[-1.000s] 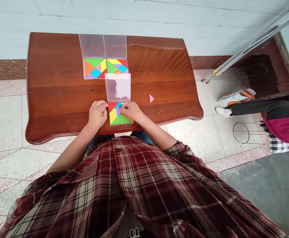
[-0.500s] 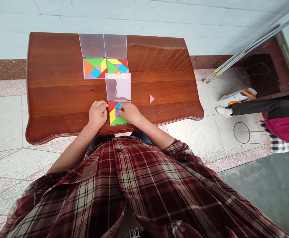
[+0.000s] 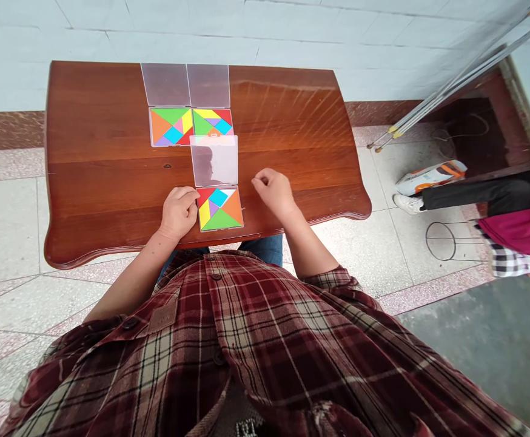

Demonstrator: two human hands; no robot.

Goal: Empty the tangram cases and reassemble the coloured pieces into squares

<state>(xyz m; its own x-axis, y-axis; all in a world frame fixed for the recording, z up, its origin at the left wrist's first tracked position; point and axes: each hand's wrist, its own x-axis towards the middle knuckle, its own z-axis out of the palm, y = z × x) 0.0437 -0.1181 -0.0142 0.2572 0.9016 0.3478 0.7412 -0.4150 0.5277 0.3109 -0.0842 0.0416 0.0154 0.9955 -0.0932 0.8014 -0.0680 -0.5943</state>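
Note:
My left hand (image 3: 179, 212) rests on the table with curled fingers, its fingertips against the left edge of the near tangram case (image 3: 222, 228). Red, blue, yellow, purple, green and orange pieces lie in that case, and a pale gap shows beside the blue square (image 3: 218, 198). Its clear lid (image 3: 214, 161) is folded back, away from me. To the right of the case, my right hand (image 3: 275, 193) is over the table with fingers drawn together. Whatever is between or beneath those fingers is hidden. The pink triangle is out of sight.
Two more tangram cases with coloured pieces, a left one (image 3: 172, 127) and a right one (image 3: 213, 121), lie farther back with lids open. The wooden table (image 3: 110, 200) meets the wall. At right are crutches (image 3: 429, 100), a bag (image 3: 431, 177) and a seated person's leg (image 3: 465, 199).
My right hand has left the near case and moved right, over where the pink triangle lay. The orange triangle in the case now shows. My left hand stays put.

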